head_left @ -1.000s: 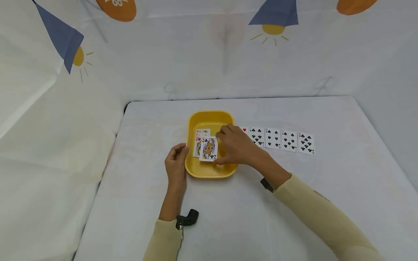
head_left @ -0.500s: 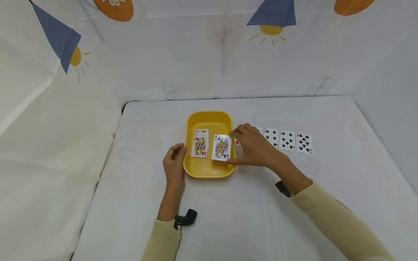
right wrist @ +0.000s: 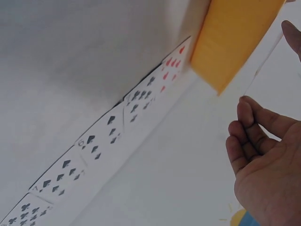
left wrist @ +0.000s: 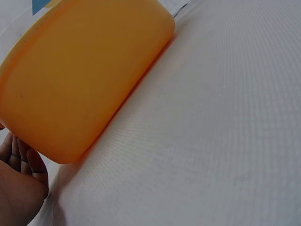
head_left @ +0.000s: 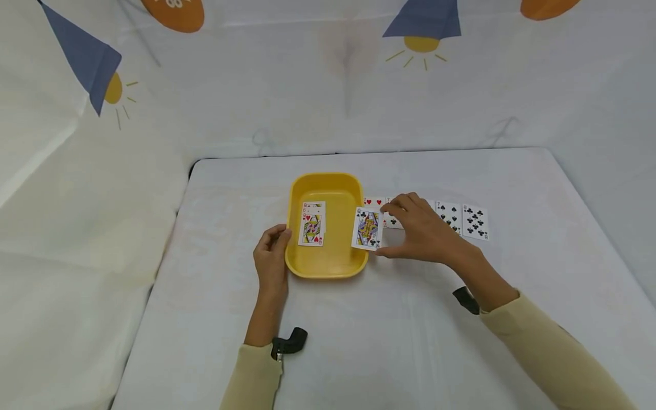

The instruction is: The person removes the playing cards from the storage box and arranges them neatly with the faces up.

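From the head, looks forward and down from farthest off, taking in the whole tray [head_left: 328, 259], left hand [head_left: 271, 259], right hand [head_left: 421, 232] and back wall [head_left: 287, 85]. From the left wrist, faces the tray's outer side, low and very near. From the right wrist, looks closely aslant along the row of cards [right wrist: 101, 134], sharing these and part of the tray with the head view.

A white-covered worktop [head_left: 410, 347] meets a pale backdrop [head_left: 277, 85] behind it, with creased cream sheeting [head_left: 61, 256] at the left. 2 blue lamp shapes [head_left: 425, 20] decorate the upper area, each above a yellow half-disc [head_left: 421, 44] with short rays; the left one tilts. 2 orange shapes [head_left: 179, 16] are cut off by the head view's top edge, the left bearing a white marking.
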`<state>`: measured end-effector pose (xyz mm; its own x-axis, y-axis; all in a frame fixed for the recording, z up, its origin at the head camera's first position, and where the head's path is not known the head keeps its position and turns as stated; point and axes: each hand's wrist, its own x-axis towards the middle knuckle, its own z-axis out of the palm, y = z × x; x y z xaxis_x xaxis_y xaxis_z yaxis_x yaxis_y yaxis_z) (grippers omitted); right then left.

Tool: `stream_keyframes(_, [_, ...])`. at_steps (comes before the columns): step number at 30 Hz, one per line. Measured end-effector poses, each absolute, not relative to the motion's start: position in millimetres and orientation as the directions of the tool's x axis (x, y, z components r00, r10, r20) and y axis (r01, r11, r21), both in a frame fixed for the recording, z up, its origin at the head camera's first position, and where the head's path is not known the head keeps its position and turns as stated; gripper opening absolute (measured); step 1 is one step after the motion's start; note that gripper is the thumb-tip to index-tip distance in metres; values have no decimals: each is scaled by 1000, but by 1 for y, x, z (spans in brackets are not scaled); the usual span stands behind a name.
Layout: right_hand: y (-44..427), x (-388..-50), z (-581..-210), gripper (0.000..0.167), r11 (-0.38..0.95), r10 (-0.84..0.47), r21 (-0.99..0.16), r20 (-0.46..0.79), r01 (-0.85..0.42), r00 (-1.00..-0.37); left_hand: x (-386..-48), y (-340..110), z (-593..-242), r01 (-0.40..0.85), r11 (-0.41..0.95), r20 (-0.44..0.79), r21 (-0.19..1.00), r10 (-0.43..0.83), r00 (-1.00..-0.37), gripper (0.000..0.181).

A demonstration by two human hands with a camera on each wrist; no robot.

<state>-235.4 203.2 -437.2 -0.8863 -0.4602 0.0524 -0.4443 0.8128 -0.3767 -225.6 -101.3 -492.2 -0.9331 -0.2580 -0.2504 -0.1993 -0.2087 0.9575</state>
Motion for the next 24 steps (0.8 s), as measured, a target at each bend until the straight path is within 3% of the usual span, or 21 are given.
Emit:
stream_keyframes(9, [233, -227, -445, 83, 833, -418, -373, 58, -409, -906, -235, -105, -521, -187, -224, -244, 956, -263, -934, 29])
stream_keyframes(24, [234, -221, -467, 82, 814, -470, -382, 7, -437, -883, -234, -106, -525, -145, -234, -209, 961, -278, -938, 28])
